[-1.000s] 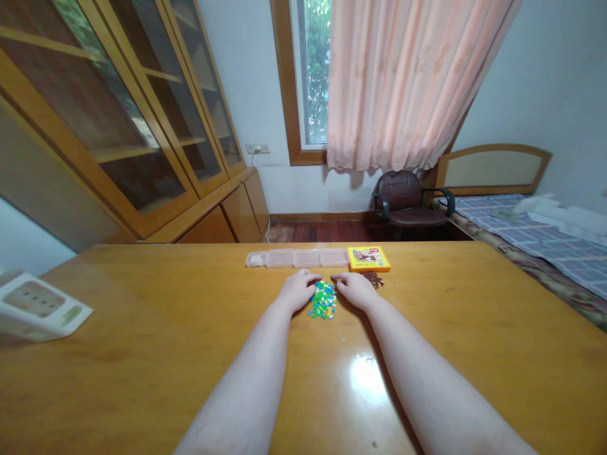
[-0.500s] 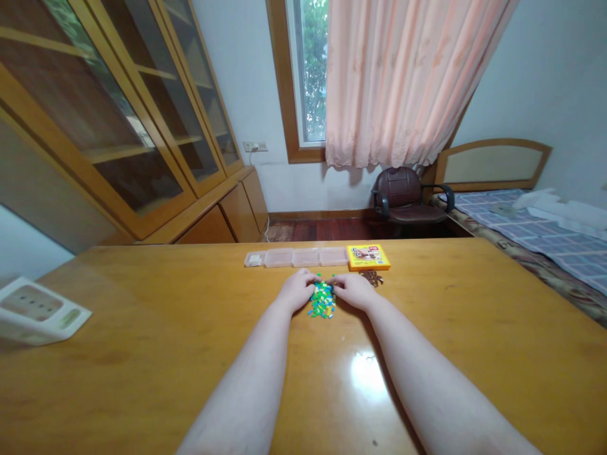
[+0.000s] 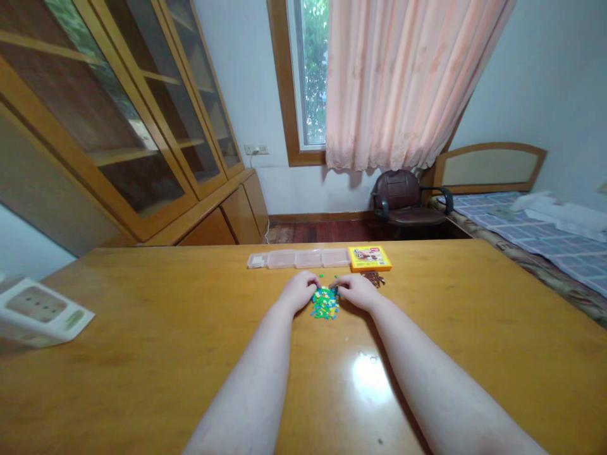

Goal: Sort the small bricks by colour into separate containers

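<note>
A small heap of tiny green, yellow and blue pieces lies on the wooden table between my hands. My left hand rests at the heap's left side with fingers curled onto it. Curled the same way at the right side is my right hand, its fingertips touching the far edge of the pieces. Whether either hand pinches a piece is too small to see. A couple of green bits lie loose just beyond the heap.
A row of clear plastic compartment boxes and a yellow box sit behind the heap, with small brown pieces beside them. A white carton lies at the left edge. A chair, a bed and cabinets stand beyond the table.
Both hands have drawn closer together over the far end of the heap, pushing the pieces into a tighter pile. A few green bits now lie apart behind it.
</note>
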The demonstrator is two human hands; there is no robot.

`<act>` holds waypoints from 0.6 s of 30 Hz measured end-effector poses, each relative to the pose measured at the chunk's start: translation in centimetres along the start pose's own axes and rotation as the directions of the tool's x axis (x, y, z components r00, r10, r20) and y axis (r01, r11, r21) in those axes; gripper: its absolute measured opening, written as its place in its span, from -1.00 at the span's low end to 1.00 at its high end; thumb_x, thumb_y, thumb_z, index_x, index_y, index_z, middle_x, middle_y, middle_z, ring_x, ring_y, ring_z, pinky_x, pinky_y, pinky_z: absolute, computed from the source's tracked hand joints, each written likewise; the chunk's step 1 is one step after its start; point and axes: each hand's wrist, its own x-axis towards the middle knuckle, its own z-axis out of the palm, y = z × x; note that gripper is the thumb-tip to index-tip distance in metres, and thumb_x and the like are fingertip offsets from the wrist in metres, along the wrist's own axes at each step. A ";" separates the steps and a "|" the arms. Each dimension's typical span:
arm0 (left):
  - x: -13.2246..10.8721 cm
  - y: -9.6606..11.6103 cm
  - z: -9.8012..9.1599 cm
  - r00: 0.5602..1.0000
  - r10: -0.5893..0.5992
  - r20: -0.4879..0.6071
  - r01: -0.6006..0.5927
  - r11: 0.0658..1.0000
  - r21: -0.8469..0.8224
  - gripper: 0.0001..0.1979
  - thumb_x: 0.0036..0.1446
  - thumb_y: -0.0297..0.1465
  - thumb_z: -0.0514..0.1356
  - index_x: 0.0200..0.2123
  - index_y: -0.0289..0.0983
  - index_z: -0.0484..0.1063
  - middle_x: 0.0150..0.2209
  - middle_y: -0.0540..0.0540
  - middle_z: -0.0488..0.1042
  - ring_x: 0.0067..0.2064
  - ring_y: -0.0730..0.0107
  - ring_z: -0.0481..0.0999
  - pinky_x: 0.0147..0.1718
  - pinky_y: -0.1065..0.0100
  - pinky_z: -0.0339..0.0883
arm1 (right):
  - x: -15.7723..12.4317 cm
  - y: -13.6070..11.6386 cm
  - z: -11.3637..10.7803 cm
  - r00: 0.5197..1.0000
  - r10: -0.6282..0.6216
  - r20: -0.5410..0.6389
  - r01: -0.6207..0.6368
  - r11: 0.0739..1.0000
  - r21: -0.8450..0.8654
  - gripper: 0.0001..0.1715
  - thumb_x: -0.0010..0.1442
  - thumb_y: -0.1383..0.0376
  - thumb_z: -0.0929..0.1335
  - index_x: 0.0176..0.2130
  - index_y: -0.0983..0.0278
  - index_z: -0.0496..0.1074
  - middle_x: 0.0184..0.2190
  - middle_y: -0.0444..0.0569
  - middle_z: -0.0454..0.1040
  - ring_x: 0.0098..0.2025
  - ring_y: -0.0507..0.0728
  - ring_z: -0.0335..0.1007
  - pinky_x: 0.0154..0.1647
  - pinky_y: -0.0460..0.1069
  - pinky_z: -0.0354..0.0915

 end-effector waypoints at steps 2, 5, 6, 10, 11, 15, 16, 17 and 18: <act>0.1 -0.1 0.1 1.000 0.020 0.009 -0.020 1.000 0.016 -0.75 -0.03 -0.51 0.04 -0.40 -0.26 0.53 -0.29 -0.07 0.50 -0.21 0.31 0.45 -0.16 0.33 0.31 | 0.1 0.1 0.1 1.000 0.001 -0.006 -0.001 0.999 -0.032 -0.59 0.09 0.32 0.24 -0.10 0.12 0.52 -0.17 -0.13 0.56 -0.16 0.10 0.43 -0.07 -0.07 0.25; 0.2 -0.2 0.3 1.000 0.005 0.002 -0.005 1.000 0.017 -0.72 -0.03 -0.51 0.04 -0.34 -0.25 0.54 -0.26 -0.08 0.51 -0.19 0.31 0.45 -0.14 0.33 0.30 | 0.2 0.1 0.2 0.999 0.017 -0.051 -0.020 0.998 -0.056 -0.57 0.10 0.31 0.24 -0.06 0.11 0.49 -0.12 -0.12 0.54 -0.11 0.12 0.43 -0.05 -0.05 0.24; 0.3 -0.2 0.4 1.000 0.000 -0.001 0.000 1.000 0.014 -0.72 -0.02 -0.51 0.05 -0.33 -0.25 0.54 -0.25 -0.08 0.51 -0.18 0.30 0.45 -0.13 0.33 0.30 | 0.2 0.1 0.3 0.997 0.027 -0.067 -0.031 0.998 -0.054 -0.58 0.10 0.31 0.24 -0.07 0.12 0.50 -0.13 -0.11 0.54 -0.12 0.12 0.43 -0.06 -0.05 0.25; 0.3 -0.1 0.5 0.997 -0.046 -0.056 0.047 0.999 0.008 -0.76 0.00 -0.51 0.05 -0.32 -0.28 0.50 -0.27 -0.09 0.51 -0.22 0.31 0.45 -0.20 0.33 0.31 | 0.1 0.1 0.2 0.994 0.068 -0.086 -0.072 0.997 -0.038 -0.64 0.10 0.32 0.23 -0.18 0.17 0.54 -0.29 -0.10 0.57 -0.28 0.09 0.44 -0.22 -0.08 0.27; 0.2 -0.1 0.5 0.996 -0.064 -0.067 0.064 0.998 0.008 -0.77 0.00 -0.51 0.04 -0.32 -0.28 0.48 -0.28 -0.08 0.52 -0.24 0.32 0.45 -0.23 0.34 0.31 | 0.1 0.1 0.2 0.995 0.065 -0.075 -0.068 0.997 -0.035 -0.65 0.09 0.32 0.23 -0.21 0.18 0.54 -0.33 -0.11 0.57 -0.31 0.08 0.44 -0.25 -0.08 0.27; 0.2 -0.1 0.5 0.997 -0.066 -0.045 0.067 0.998 0.008 -0.79 0.01 -0.49 0.05 -0.33 -0.27 0.47 -0.31 -0.08 0.53 -0.27 0.32 0.45 -0.27 0.34 0.30 | 0.3 0.5 0.4 0.998 0.034 -0.056 -0.037 0.998 -0.042 -0.65 0.09 0.32 0.24 -0.20 0.14 0.54 -0.28 -0.13 0.57 -0.25 0.09 0.44 -0.21 -0.08 0.27; 0.2 -0.2 0.5 0.998 -0.058 -0.036 0.059 0.998 0.003 -0.79 0.02 -0.48 0.05 -0.33 -0.27 0.48 -0.30 -0.08 0.53 -0.26 0.32 0.45 -0.26 0.34 0.30 | 0.4 0.5 0.5 0.997 0.033 -0.063 -0.036 0.998 -0.046 -0.63 0.10 0.32 0.24 -0.16 0.13 0.53 -0.22 -0.12 0.57 -0.20 0.10 0.44 -0.17 -0.07 0.26; 0.3 -0.2 0.6 0.998 -0.053 -0.030 0.053 0.999 -0.005 -0.79 0.03 -0.47 0.05 -0.32 -0.27 0.49 -0.28 -0.09 0.53 -0.25 0.32 0.46 -0.24 0.34 0.30 | 0.4 0.6 0.5 0.997 0.034 -0.072 -0.037 0.998 -0.048 -0.61 0.10 0.31 0.24 -0.13 0.12 0.52 -0.18 -0.12 0.55 -0.15 0.11 0.43 -0.13 -0.06 0.26; 0.3 -0.2 0.6 0.998 -0.051 -0.027 0.050 0.999 -0.017 -0.78 0.03 -0.47 0.06 -0.31 -0.27 0.49 -0.26 -0.09 0.53 -0.24 0.31 0.46 -0.23 0.34 0.30 | 0.4 0.7 0.5 0.996 0.035 -0.081 -0.039 0.998 -0.046 -0.60 0.10 0.31 0.24 -0.10 0.11 0.51 -0.14 -0.12 0.54 -0.12 0.12 0.43 -0.11 -0.06 0.25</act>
